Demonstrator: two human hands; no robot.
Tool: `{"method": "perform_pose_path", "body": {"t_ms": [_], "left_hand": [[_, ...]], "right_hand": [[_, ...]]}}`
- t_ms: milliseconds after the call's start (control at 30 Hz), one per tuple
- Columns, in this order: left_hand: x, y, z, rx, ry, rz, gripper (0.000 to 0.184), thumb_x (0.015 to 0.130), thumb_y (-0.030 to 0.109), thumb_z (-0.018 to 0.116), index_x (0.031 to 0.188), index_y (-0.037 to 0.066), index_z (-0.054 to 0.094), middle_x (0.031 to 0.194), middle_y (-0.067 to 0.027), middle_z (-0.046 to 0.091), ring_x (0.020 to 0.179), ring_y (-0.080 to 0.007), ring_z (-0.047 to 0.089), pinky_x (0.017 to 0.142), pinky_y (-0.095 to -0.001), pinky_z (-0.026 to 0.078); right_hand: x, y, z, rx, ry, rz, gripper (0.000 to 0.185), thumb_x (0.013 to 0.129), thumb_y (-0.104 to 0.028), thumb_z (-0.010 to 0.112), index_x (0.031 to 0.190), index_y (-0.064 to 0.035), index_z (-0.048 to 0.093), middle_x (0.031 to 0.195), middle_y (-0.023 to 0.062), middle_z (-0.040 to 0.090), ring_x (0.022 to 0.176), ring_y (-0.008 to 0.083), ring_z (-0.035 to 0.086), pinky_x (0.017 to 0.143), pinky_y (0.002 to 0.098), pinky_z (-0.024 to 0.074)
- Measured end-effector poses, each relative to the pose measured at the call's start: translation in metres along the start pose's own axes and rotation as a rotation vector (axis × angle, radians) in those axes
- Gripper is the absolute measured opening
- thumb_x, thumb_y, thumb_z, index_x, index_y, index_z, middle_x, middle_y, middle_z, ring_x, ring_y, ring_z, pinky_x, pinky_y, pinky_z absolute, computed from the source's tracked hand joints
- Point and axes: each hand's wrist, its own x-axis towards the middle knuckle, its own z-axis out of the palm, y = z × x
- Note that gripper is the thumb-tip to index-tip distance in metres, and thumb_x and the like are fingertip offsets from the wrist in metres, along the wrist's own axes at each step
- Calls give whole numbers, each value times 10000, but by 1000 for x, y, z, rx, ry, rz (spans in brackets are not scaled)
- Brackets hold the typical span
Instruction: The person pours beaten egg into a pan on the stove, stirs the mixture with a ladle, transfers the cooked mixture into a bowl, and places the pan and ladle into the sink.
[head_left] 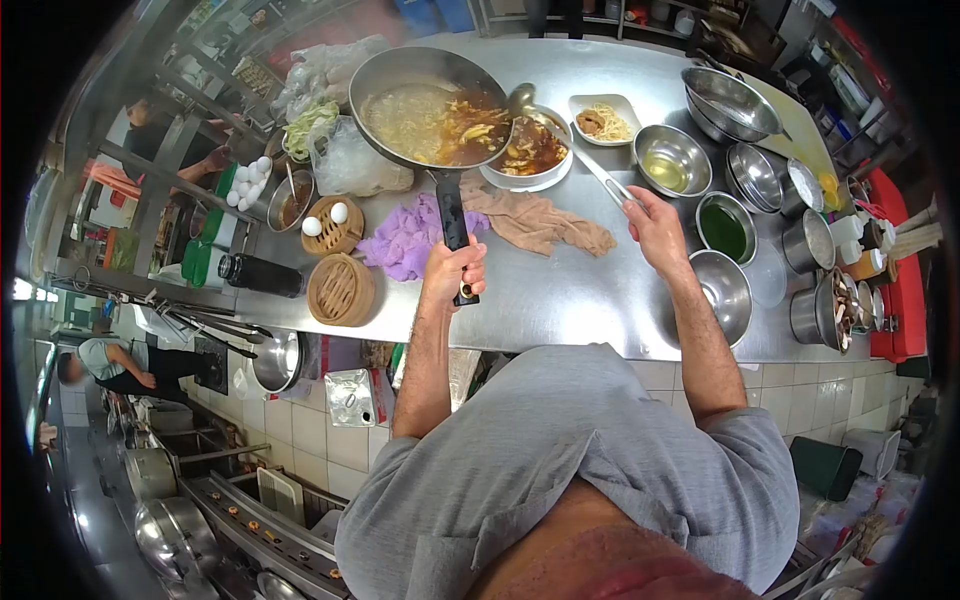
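Observation:
My left hand point(455, 270) is wrapped round the black handle of a frying pan point(405, 120), which holds broth with egg-like pieces and is tilted towards a white bowl point(528, 183). In my right hand point(655, 228) is the metal handle of a ladle point(590, 170), whose head rests between the pan's right rim and the bowl. Brown soup with pieces fills the bowl. Below the pan lie a purple cloth point(408, 238) and a brown cloth point(545, 222). A square white dish point(603, 122) with noodles stands right of the bowl.
Steel bowls point(672, 160) with liquids, one green point(724, 228), stand to the right. Further right is a red container point(900, 270). Bamboo steamers point(340, 290), a black bottle point(262, 275), eggs point(248, 184) and plastic bags point(350, 160) are on the left. Another person point(120, 362) stands far left.

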Motion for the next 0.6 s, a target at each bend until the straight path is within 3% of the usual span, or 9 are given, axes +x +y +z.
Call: {"method": "perform_pose_path", "body": {"t_ms": [200,300,367,400,467,600], "left_hand": [[3,-3,2,44,28,6,189,746,5,569,809,76,405,561,13,388,388,-61,375,330,-247,346],[3,-4,3,71,33,0,200,739,1,569,816,73,399,559,9,388,388,-66,377,331,-249,347],[3,-5,4,86,35,22,156,762,19,574,815,72,437,555,19,384,387,-54,367,331,-229,329],[4,-5,3,86,34,23,156,762,19,574,815,72,437,555,19,384,387,-54,367,331,-229,329],[5,-7,0,91,32,22,161,761,19,573,821,73,433,556,18,382,386,-54,366,331,-231,330],[5,-7,2,99,57,13,158,761,20,573,818,73,435,558,19,381,387,-53,364,331,-232,331]], "right_hand": [[-4,-9,6,-28,-200,-49,297,867,-167,521,1118,-14,564,556,-11,449,503,51,396,465,246,341],[-5,-12,4,-150,-251,-77,296,865,-163,518,1118,-15,562,592,41,536,525,112,491,517,299,401],[-5,-13,1,-307,-192,-134,296,863,-160,513,1117,-14,557,686,104,623,605,220,588,598,361,442],[-6,-12,-2,-307,-191,-135,296,863,-160,513,1117,-14,557,686,104,623,605,220,588,598,361,442],[-7,-10,-6,-328,-127,-190,270,860,-159,507,1085,-24,569,775,168,638,707,340,614,651,409,452],[-16,-17,-4,-398,-29,-327,247,854,-166,509,1057,-43,577,777,195,615,730,375,592,652,423,455]]}}
